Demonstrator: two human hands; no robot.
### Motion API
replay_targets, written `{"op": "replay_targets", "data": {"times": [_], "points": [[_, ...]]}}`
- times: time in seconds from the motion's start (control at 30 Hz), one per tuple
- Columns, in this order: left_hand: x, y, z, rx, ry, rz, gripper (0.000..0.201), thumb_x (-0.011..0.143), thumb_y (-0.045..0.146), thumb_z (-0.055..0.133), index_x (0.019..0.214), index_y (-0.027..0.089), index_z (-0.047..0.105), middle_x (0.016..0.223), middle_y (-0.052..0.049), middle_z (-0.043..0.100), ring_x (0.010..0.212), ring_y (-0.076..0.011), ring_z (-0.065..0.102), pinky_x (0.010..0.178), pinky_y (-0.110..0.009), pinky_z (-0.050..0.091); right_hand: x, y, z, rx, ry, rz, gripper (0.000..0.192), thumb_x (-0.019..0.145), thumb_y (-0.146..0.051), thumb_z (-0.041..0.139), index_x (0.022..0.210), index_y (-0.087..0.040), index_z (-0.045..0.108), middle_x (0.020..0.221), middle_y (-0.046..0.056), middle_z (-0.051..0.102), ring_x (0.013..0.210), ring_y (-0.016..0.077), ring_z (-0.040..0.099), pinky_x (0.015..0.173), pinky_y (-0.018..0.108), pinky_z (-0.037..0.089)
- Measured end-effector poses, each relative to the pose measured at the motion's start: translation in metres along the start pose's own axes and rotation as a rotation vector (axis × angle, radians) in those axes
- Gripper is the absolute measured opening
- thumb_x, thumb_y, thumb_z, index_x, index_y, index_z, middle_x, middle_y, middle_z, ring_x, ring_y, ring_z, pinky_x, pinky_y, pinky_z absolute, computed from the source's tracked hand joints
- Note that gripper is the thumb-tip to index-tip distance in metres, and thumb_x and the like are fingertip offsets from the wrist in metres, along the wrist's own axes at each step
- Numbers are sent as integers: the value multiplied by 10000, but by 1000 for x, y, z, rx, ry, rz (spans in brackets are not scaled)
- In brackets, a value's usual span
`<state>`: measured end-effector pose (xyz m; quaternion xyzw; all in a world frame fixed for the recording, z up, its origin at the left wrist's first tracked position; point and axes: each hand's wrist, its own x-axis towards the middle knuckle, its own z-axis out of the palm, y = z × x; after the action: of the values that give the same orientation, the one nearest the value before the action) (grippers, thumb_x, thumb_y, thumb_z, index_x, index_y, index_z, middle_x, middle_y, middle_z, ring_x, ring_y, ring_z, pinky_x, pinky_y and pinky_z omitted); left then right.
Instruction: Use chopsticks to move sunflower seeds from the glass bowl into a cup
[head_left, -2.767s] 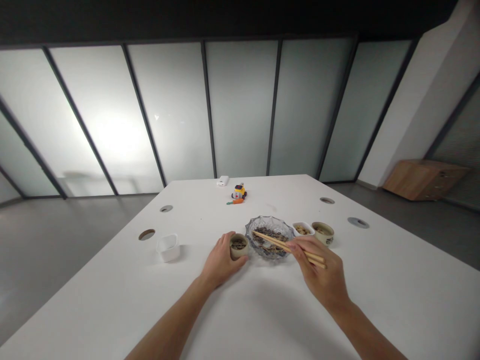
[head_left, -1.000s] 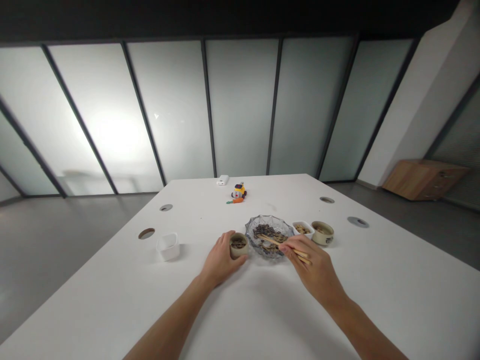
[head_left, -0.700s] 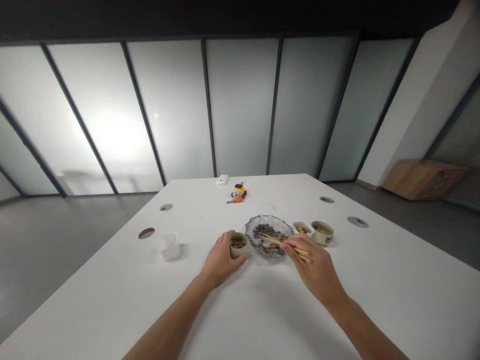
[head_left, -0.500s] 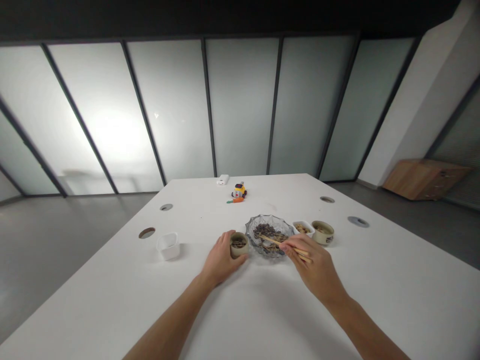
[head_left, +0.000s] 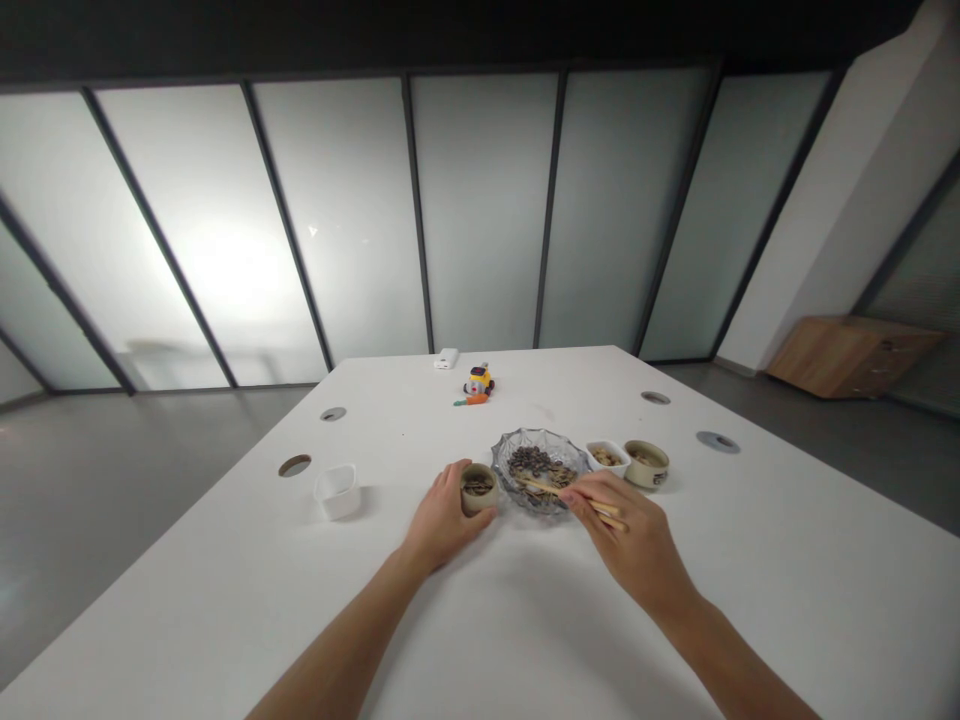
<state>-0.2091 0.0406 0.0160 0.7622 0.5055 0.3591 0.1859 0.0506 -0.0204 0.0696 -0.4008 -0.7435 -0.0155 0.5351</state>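
Note:
My left hand (head_left: 444, 518) is wrapped round a small beige cup (head_left: 481, 501) that stands on the table, with dark slim pieces like seeds inside. Just right of it sits a clear glass bowl (head_left: 504, 480) with a scalloped rim. It holds dark seed-like pieces at the back and striped brownish ones towards the front. A pair of wooden chopsticks (head_left: 609, 511) is gripped in my right hand (head_left: 626, 525); their tips reach down among the pieces in the bowl. Whether the tips pinch a piece is too small to tell.
Right of the bowl stand a white dish (head_left: 621, 466) with light brown pieces and a second beige cup (head_left: 651, 472). A white plastic container (head_left: 337, 495) is at the left. Farther back lie a toy carrot (head_left: 472, 400), a yellow toy vehicle (head_left: 478, 381) and a white box-shaped device (head_left: 446, 358).
The chopstick tips have shifted slightly lower and towards the front of the glass bowl. My left hand keeps its hold on the cup.

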Motion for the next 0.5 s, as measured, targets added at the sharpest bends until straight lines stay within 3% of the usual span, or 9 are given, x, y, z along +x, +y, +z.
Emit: {"op": "replay_targets", "data": {"times": [0.5], "points": [[1, -1, 1, 7, 1, -5, 645, 812, 264, 818, 1397, 229, 547, 1405, -132, 635, 1302, -317, 615, 1122, -445, 473, 1, -3, 0, -1, -17, -1, 237, 1055, -335, 612, 909, -234, 769, 846, 48, 757, 745, 190, 742, 692, 285, 606]]}}
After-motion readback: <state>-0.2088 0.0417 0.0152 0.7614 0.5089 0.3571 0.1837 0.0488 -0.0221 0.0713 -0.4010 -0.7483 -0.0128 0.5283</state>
